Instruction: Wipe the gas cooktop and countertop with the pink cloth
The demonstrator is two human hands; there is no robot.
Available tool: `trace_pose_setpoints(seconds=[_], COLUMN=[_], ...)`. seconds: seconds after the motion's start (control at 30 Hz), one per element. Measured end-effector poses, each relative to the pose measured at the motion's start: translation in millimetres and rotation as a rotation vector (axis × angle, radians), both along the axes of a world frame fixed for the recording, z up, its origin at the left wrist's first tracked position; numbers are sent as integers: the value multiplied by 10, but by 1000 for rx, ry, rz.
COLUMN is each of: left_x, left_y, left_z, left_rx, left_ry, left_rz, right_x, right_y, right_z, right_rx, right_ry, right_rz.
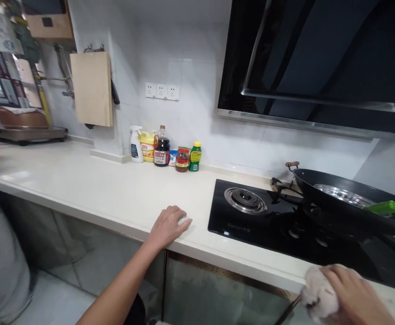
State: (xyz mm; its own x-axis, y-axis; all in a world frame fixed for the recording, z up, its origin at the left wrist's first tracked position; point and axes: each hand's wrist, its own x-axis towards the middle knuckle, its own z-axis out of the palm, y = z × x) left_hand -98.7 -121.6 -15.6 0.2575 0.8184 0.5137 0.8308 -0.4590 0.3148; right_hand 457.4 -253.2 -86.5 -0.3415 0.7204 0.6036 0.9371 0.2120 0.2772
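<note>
My left hand [169, 226] rests on the white countertop [116, 185] near its front edge, left of the gas stove [217, 216]. Its fingers are loosely bent with the thumb apart, and nothing is in it. At the lower right, my right hand [353, 289] is closed around a crumpled pale cloth [319, 293], at the counter's front edge before the stove. A thin dark rod-like thing [288, 310] shows below the cloth; I cannot tell what it is.
A black wok [336, 178] with a green-handled utensil [388, 207] stands on the right burner, under the range hood [305, 58]. A spray bottle [136, 144], soy sauce bottle [162, 149] and jar [182, 160] line the wall. Another person's leg [2, 266] is at left.
</note>
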Motion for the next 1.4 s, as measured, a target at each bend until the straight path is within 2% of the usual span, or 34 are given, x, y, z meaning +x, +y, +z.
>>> trace_pose_setpoints(seconds=[0.1,0.27,0.33,0.43,0.5,0.57,0.67,0.73,0.8,0.87,0.93,0.97,1.07,1.17,1.27,1.4], left_x=[-21,-27,52,267,407,482,449,391,368,411,516,585,843,1174,1624,2395], left_y=[18,-3,-144,-509,-744,-875,-834,-718,-616,-578,-601,-624,-669,-629,-569,-603], left_z=[-17,-34,-45,-129,-247,-407,-678,-830,-926,-950,-903,-861,-719,-640,-636,-660], left_rx=[12,75,118,191,268,351,430,466,484,431,312,245,88,16,30,142], left_ry=[-38,-155,-229,-257,-170,-78,39,120,193,232,253,270,361,435,478,565], left_rz=[-10,-62,-119,-253,-312,-306,-253,-213,-166,-117,-68,-44,-8,-54,-158,-313], right_x=[-761,-2096,-2653,-3379,-3698,-3837,-3715,-3461,-3110,-2681,-2188,-1928,-1196,-754,-679,-738], right_y=[153,481,591,707,746,754,722,690,668,669,693,709,753,770,769,775], right_z=[203,365,414,464,471,474,526,591,643,642,570,508,260,16,-110,-92], right_rx=[-108,-194,-258,-282,-271,-262,-330,-421,-453,-343,-157,-107,17,46,30,-75], right_ry=[-64,-23,-40,-30,-16,5,71,147,222,277,294,289,271,303,369,598], right_rz=[50,101,109,156,196,233,312,418,514,473,358,282,91,-38,-54,30])
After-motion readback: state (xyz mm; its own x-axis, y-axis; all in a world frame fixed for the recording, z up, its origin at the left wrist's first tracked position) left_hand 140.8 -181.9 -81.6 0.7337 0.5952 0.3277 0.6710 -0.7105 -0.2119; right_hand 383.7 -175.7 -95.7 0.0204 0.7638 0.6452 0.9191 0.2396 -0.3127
